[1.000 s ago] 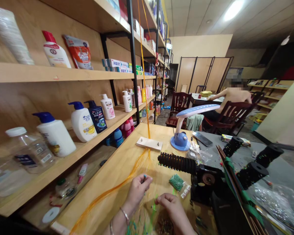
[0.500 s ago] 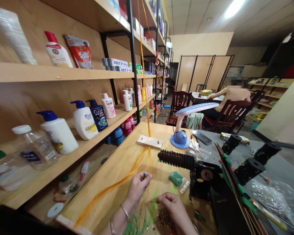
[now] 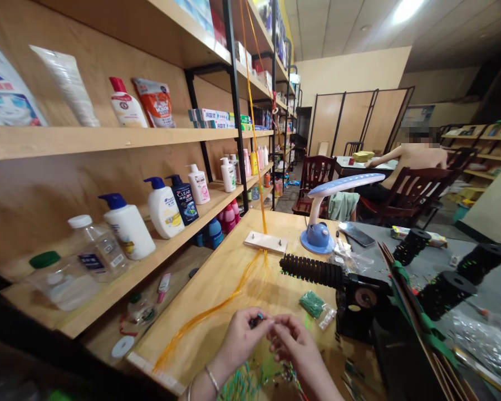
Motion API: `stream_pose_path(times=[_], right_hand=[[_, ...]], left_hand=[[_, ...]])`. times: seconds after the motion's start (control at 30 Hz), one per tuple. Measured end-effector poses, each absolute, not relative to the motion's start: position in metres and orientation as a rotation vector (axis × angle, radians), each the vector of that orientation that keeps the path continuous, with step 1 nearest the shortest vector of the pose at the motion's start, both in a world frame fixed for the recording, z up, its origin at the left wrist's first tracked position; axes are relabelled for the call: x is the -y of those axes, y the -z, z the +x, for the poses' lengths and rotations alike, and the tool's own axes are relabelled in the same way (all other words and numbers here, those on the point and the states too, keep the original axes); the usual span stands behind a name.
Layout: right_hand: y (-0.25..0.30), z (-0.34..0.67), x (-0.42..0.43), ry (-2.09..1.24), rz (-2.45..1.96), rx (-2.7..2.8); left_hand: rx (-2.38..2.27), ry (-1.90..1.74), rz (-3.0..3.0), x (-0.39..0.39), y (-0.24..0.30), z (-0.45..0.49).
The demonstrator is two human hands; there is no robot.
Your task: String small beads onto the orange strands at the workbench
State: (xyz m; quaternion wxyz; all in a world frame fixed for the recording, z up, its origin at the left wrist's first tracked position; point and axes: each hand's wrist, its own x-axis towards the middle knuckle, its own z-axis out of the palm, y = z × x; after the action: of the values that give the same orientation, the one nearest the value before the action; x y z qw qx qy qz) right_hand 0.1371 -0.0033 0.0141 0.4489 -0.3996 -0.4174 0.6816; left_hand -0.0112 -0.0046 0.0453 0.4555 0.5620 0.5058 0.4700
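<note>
My left hand (image 3: 242, 338) is closed over the table, with a small teal-and-dark piece (image 3: 256, 319) showing between its curled fingers. Its thumb tip meets the fingertips of my right hand (image 3: 295, 344), which is pinched; anything between those fingers is too small to make out. Below both hands lies a pile of thin green strands (image 3: 242, 384), partly covered by my wrists. Beyond them, orange threads (image 3: 217, 316) fan out from a pale wooden clamp block (image 3: 265, 241) with two bolts. Right of my hands is a clear bag of green beads (image 3: 312, 303).
A black ribbed roller (image 3: 311, 270) on a black stand juts in from the right, near a blue desk lamp (image 3: 317, 238). Tweezers-like tools (image 3: 353, 384) lie at lower right. Shelves with bottles (image 3: 165, 209) line the left. Another person (image 3: 421, 153) sits at a far table.
My right hand has moved up and in to meet my left hand, fingertips together. The view has swung slightly left, so the scene sits farther right.
</note>
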Motion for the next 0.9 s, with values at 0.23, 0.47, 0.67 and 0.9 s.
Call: stream_pose_path(times=[0.23,0.47,0.67,0.9], right_hand=[[0.012,0.139,0.003,-1.355,-1.133,1.219],[0.022,0.150,0.019,-1.340,-1.205,1.230],[0.030,0.150,0.028,-1.408,-1.172,1.129],[0.031,0.156,0.029,-1.438,-1.171,1.137]], left_hand=[[-1.488,-1.011,1.571,0.003,-0.028,-0.046],[-1.726,-0.781,1.770,0.012,-0.020,-0.061],[-1.812,-0.608,1.892,0.008,-0.014,-0.052],[-1.894,-0.456,1.935,0.006,-0.013,-0.053]])
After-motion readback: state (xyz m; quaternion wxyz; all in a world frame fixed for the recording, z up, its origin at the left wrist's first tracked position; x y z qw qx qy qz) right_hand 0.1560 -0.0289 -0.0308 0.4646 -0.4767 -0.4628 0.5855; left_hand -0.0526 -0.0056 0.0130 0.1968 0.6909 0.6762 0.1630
